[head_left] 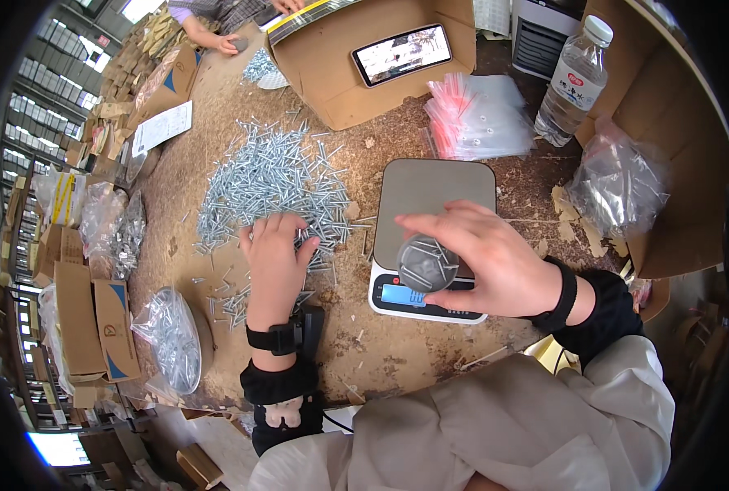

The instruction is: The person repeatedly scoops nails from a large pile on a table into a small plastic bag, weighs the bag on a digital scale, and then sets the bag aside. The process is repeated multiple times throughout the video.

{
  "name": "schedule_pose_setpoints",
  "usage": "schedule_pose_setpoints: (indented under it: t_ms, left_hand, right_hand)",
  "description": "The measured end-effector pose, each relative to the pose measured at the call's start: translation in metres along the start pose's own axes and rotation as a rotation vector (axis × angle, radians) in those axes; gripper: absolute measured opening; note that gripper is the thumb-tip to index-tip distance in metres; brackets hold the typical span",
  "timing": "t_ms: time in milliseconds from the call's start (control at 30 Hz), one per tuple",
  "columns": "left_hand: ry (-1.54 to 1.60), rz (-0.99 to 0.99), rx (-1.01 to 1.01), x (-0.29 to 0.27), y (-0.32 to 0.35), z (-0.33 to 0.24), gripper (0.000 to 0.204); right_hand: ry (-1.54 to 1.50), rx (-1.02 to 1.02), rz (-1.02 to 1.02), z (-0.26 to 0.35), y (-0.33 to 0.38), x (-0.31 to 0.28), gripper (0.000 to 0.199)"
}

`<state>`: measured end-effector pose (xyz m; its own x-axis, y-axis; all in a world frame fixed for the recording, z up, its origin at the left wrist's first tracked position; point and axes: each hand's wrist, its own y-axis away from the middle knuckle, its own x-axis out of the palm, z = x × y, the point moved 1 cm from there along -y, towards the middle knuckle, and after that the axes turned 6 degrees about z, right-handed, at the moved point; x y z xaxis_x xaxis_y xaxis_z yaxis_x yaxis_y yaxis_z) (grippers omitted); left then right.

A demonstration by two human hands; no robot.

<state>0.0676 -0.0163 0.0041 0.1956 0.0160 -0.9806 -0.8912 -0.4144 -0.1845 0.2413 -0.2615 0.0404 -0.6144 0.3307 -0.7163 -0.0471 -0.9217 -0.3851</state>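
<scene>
Your right hand (487, 262) is gripping a round grey cup (426, 263) of screws, fingers clamped on its rim, over the front of the flat steel scale (435, 196). Left of the scale, your left hand (276, 255) is pressing into the glinting screw pile (270, 184), fingers seemingly curled together.

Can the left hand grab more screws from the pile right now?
Probably yes. The left hand already rests on the near edge of the screws, nothing lies over them, and the right hand is busy above the scale.
</scene>
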Motion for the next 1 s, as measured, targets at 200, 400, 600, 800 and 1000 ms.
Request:
schedule_pose_setpoints:
  t_ms: [200, 400, 600, 800, 1000]
  left_hand:
    - [0.013, 0.004, -0.012, -0.001, 0.002, 0.0, 0.019]
    - [0.073, 0.039, -0.047, -0.005, 0.001, 0.001, 0.016]
    - [0.182, -0.072, -0.075, -0.008, 0.004, 0.011, 0.017]
    - [0.482, -0.29, -0.151, -0.022, 0.003, -0.002, 0.018]
    - [0.919, -0.256, 0.068, -0.036, 0.008, -0.078, 0.02]
  right_hand:
    - [0.012, 0.016, 0.029, 0.001, 0.0, 0.0, 0.083]
    - [0.015, 0.017, 0.033, -0.001, 0.002, 0.001, 0.083]
    - [0.002, 0.031, 0.051, -0.001, 0.002, 0.001, 0.083]
    - [0.019, 0.039, 0.037, 0.0, 0.003, 0.001, 0.083]
    - [-0.052, 0.013, 0.03, -0.001, 0.003, 0.005, 0.082]
